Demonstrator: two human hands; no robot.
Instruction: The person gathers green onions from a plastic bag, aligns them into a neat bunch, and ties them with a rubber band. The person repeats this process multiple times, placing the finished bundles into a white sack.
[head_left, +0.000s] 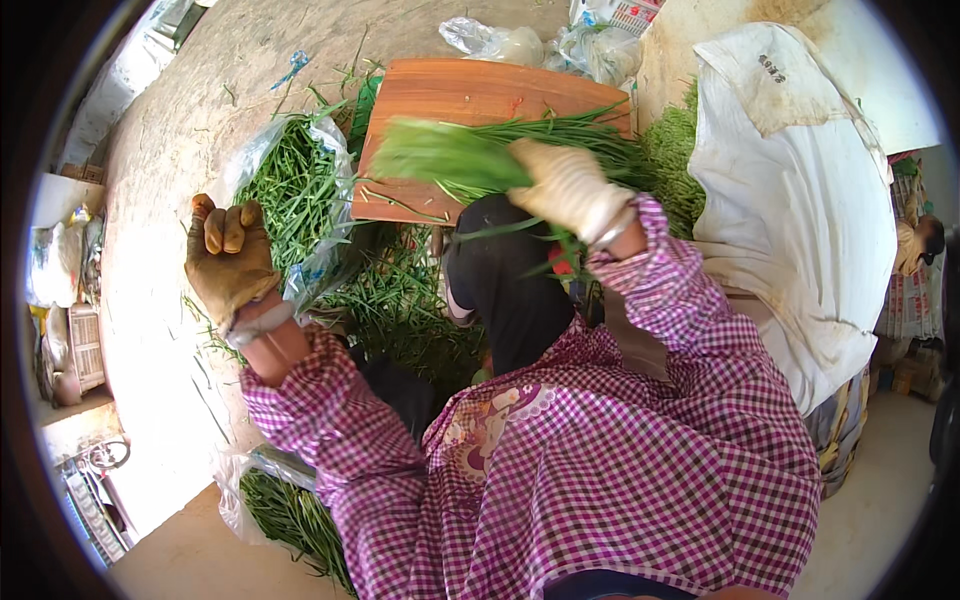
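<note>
My right hand (562, 184), in a pale work glove, grips a bunch of long green chives (450, 156) above a wooden board (442, 90). The bunch is blurred, its blades pointing left. More chives (592, 133) lie along the board's right side, behind that hand. My left hand (229, 251), in a yellow-brown stained glove, is raised to the left with fingers curled towards the palm and nothing visible in them. Beside it stands a clear plastic bag (341, 142) full of loose green leaves (289, 172).
A white cloth (787, 195) partly covers stacked greens (671, 146) at the right. Leaf scraps (397, 300) lie below the board, by my black-clad knee (502, 277). Another bag (232, 487) of greens (292, 517) stands lower left. Plastic bags (517, 45) lie beyond the board.
</note>
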